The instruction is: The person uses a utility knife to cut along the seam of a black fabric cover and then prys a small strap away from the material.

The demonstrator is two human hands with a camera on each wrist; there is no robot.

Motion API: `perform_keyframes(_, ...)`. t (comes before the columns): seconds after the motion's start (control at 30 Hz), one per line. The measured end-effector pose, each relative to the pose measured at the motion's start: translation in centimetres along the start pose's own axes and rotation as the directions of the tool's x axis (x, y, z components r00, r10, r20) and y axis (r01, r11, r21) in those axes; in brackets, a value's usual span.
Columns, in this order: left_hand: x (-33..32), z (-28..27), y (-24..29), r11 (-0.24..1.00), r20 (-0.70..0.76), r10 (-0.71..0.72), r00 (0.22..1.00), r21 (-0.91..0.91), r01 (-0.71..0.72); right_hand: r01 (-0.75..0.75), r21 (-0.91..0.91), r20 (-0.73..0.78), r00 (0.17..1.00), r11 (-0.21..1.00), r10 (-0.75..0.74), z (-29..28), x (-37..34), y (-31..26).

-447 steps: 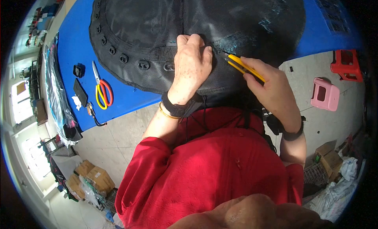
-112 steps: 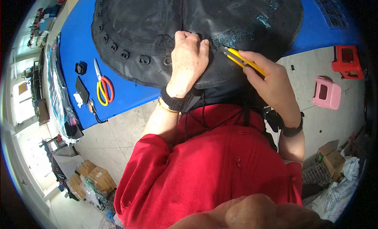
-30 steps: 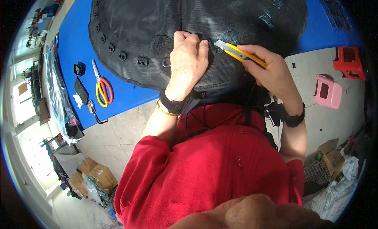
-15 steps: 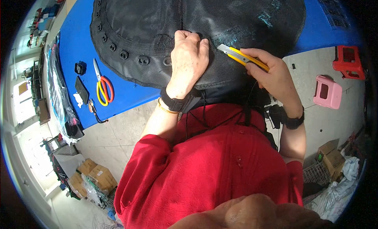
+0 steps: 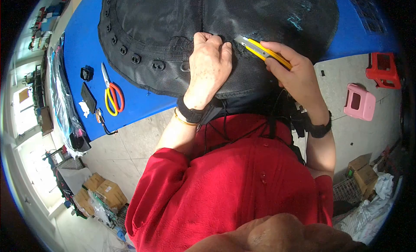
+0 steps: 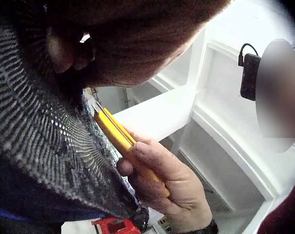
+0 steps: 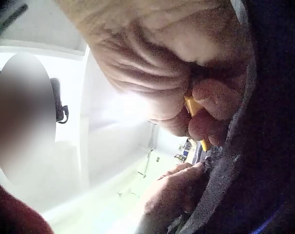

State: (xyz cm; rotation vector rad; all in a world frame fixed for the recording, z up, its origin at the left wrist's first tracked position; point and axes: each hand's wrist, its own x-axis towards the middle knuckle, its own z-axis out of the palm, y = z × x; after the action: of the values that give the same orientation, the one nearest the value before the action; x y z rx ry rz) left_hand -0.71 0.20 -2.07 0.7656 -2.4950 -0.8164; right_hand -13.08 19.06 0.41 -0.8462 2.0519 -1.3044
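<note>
A black mesh sheet with a rounded edge and a row of oval plastic rings covers much of the table. My left hand rests on it near the middle, fingers curled under and gripping the fabric. In the left wrist view those fingers are bunched at the mesh, partly in shadow. My right hand holds a yellow and grey utility knife, thumb along its side. The blade is out, its tip just right of my left hand, close over a worn patch with blue threads. In the right wrist view the knife is mostly hidden inside the palm.
The table is blue. Scissors with red and yellow handles lie at its left, beside a dark flat object and a small black item. Red and pink plastic stools stand on the floor at right.
The knife has shifted slightly up and away from me over the past half second. Compared with several seconds ago, its flat side faces up more. My left hand stays almost in place.
</note>
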Motion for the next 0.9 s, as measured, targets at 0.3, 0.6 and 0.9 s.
perform_keyframes(0.3, 0.1, 0.0, 0.0, 1.0, 0.01, -0.013, 1.0, 0.003, 0.013, -0.034, -0.071, 0.037, 0.999, 0.997, 0.037, -0.3, -0.2, -0.6)
perform_keyframes(0.6, 0.0, 0.1, -0.1, 0.998, -0.012, 0.059, 0.998, 0.014, -0.058, 0.021, -0.123, 0.082, 0.997, 0.992, -0.011, -1.4, -1.7, -0.8)
perform_keyframes(0.9, -0.3, -0.2, -0.1, 0.999, 0.013, -0.003, 1.0, 0.043, 0.003, 0.06, -0.103, 0.045, 0.997, 0.993, -0.056, -0.8, -3.0, 0.1)
